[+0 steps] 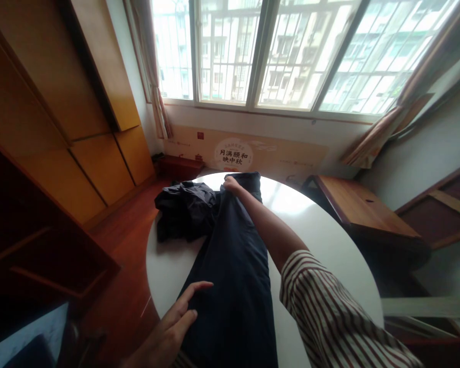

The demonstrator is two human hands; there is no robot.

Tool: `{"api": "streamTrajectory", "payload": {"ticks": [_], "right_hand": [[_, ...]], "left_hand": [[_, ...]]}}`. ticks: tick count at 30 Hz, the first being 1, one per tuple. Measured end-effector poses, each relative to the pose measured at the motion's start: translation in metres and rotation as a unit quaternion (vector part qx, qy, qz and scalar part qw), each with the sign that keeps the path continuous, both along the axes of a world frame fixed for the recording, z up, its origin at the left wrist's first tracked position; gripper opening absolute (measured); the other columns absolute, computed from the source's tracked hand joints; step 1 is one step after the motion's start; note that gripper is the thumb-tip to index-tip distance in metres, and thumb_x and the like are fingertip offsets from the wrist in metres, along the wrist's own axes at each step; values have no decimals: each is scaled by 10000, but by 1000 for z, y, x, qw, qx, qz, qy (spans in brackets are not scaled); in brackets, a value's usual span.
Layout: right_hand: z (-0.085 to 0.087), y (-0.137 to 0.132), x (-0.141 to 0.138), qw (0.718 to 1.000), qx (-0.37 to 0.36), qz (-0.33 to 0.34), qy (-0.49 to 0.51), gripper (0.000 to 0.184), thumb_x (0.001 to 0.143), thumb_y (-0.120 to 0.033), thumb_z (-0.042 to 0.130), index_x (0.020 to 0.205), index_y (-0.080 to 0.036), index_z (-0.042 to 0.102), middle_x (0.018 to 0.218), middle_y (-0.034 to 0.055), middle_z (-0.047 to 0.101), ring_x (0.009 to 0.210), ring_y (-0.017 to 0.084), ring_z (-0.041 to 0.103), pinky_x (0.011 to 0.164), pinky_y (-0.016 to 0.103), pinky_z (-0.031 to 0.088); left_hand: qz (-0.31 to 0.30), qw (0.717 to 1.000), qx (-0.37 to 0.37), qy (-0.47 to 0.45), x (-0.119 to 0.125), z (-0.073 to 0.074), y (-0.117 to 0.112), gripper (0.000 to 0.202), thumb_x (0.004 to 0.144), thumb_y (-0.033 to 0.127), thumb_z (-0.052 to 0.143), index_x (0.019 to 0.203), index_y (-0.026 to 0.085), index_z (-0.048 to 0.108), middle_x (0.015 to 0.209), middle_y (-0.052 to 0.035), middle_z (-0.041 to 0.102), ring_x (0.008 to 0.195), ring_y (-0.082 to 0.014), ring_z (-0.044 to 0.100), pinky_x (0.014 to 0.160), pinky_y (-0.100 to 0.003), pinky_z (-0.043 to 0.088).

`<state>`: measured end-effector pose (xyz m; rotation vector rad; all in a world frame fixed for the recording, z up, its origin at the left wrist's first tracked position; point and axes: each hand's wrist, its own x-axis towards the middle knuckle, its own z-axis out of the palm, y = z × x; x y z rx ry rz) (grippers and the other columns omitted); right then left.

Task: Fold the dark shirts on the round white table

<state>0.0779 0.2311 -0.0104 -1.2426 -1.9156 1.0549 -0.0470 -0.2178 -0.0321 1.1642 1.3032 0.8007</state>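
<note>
At a round white table [314,240] I watched the room through the head camera. The table stood on a reddish wooden floor [126,286], its glossy top catching glare from a wide window [253,56]. Metal window bars and apartment blocks showed through the glass. A tied-back curtain [375,138] hung at the right of the window, and a printed banner [233,153] with Chinese characters ran along the wall below the sill. Yellow wardrobe doors [95,168] filled the left side, with a low dark red box [180,166] near the far corner. A wooden bench [360,204] stood just beside the table on the right.

A striped sleeve [322,301] covered the near right part of the table. The dark trousers [230,255] lay lengthwise across the tabletop, flattened and running from the near edge to the far edge. A bunched dark cloth [184,209] sat against them on the left; I could not tell whether it belonged to the trousers. My view showed the right hand [232,185] closed on the far end of the trousers, gathering the fabric. The left hand [168,332] was open at the near edge, fingers [191,296] spread wide and touching the trousers' side.
</note>
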Motion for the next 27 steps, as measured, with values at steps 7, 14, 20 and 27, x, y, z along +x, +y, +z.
{"api": "streamTrajectory", "payload": {"ticks": [7, 14, 20, 27], "right_hand": [[0, -27, -30, 993, 24, -28, -110, 345, 935, -320, 618, 1241, -166, 579, 1254, 96, 596, 1068, 230, 615, 899, 445, 529], [19, -58, 35, 987, 120, -47, -99, 332, 912, -150, 527, 1226, -93, 618, 1193, 123, 671, 1062, 202, 638, 941, 302, 481], [-2, -167, 138, 970, 207, 24, -123, 225, 889, -164, 568, 1068, -129, 701, 1144, 137, 677, 1058, 232, 644, 990, 374, 480], [-16, -356, 197, 900, 165, 350, -202, 851, 757, -430, 767, 1500, -264, 389, 1556, 114, 367, 1466, 340, 228, 1161, 540, 271]], "left_hand": [[83, 985, 49, 146, -15, -23, -9, 567, 989, 420, 358, 1530, 280, 261, 1520, -47, 421, 1357, -216, 452, 1131, -355, 353], [13, 930, 62, 363, -36, -27, -10, 314, 955, 400, 402, 915, 238, 668, 899, -49, 719, 861, -214, 671, 797, -291, 485], [-60, 890, 26, 451, -54, -27, -13, 376, 957, 383, 388, 677, 217, 576, 680, -33, 653, 652, -193, 634, 618, -274, 409], [57, 918, 142, 366, -56, -29, 19, 522, 817, 486, 577, 1266, 222, 553, 1182, -103, 660, 965, -247, 676, 836, -355, 525]]}}
